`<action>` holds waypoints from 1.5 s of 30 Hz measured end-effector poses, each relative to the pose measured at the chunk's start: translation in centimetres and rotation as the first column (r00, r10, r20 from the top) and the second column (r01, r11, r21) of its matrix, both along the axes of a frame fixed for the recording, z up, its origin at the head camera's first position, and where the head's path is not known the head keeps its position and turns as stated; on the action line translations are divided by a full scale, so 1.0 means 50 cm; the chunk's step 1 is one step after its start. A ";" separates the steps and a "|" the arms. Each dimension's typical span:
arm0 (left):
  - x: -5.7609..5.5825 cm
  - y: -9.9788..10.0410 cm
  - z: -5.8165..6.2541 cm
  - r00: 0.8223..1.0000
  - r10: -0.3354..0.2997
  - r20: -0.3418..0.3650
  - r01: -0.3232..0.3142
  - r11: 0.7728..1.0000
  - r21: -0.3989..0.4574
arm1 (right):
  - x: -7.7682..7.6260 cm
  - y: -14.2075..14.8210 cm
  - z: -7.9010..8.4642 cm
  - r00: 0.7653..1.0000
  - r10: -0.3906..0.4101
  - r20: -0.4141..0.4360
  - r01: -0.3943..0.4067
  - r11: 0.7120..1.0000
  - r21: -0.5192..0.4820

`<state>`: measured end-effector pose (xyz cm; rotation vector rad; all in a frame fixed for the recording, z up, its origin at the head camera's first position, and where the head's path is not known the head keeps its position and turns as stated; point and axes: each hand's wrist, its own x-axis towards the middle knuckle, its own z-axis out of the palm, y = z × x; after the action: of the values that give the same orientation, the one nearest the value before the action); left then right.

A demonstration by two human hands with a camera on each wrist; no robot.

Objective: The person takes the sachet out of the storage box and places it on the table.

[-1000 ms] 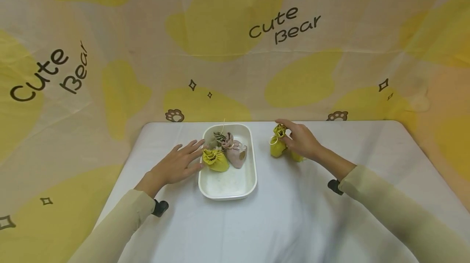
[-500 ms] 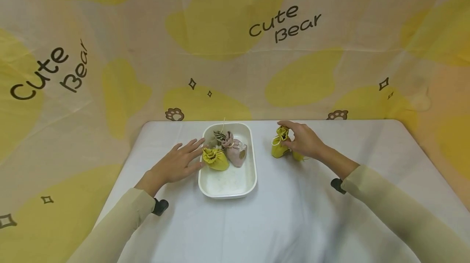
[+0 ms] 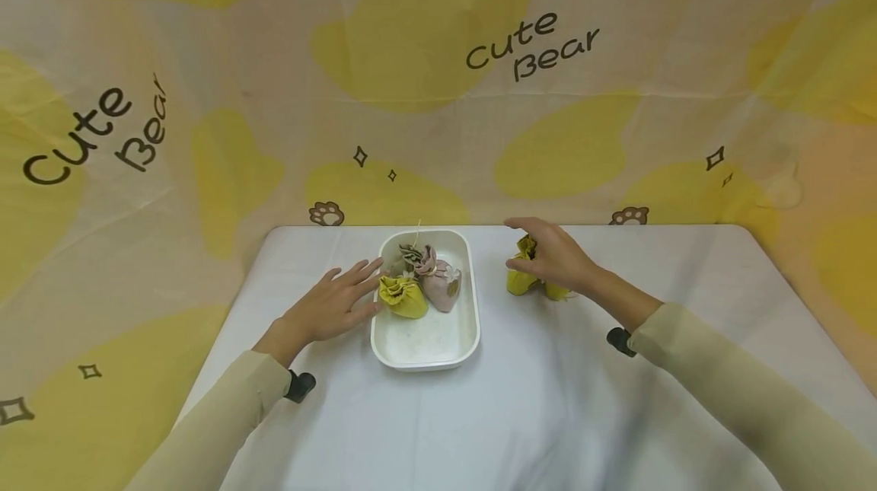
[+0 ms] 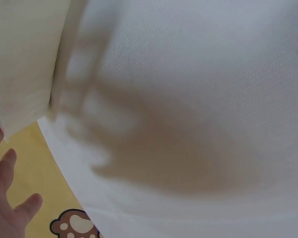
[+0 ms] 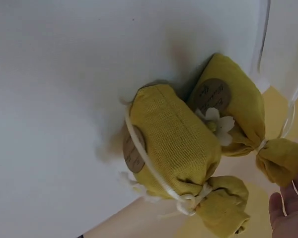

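My left hand lies with its fingers spread, fingertips right at the left rim of the white tray. Inside the tray sit a yellow drawstring sachet, a pink sachet and a grey-green one. On the right, two more yellow sachets stand close together: one sachet has a white cord round its neck, the other sachet a white flower and a round brown label. My right hand is spread at their tops, thumb and fingers apart, partly hiding them in the head view.
A white cloth covers the table. Behind it hangs a yellow-patterned fabric backdrop with printed words. A dark wrist device sits under the left sleeve, a similar device under the right.
My right hand has parted its thumb and fingers from the neck of a yellow sachet and shifted slightly left over it. The left hand and the tray stay put.
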<state>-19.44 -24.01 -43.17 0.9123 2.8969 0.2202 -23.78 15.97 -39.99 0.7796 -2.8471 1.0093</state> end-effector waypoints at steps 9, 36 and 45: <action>0.000 0.000 -0.007 1.000 0.017 0.011 -0.018 1.000 0.007 | 0.005 -0.057 0.009 0.997 0.069 0.020 -0.068 0.996 -0.053; -0.004 -0.001 -0.011 1.000 0.010 0.009 -0.010 1.000 0.017 | 0.009 -0.184 -0.013 0.968 0.240 0.075 -0.235 0.970 -0.069; -0.006 0.000 -0.006 1.000 0.020 0.019 -0.021 1.000 0.017 | 0.008 -0.204 -0.019 0.956 0.287 0.069 -0.285 0.958 -0.035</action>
<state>-19.71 -23.99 -43.49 0.8787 2.8932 0.2546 -23.36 5.78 -40.93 1.2045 -2.8306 1.1216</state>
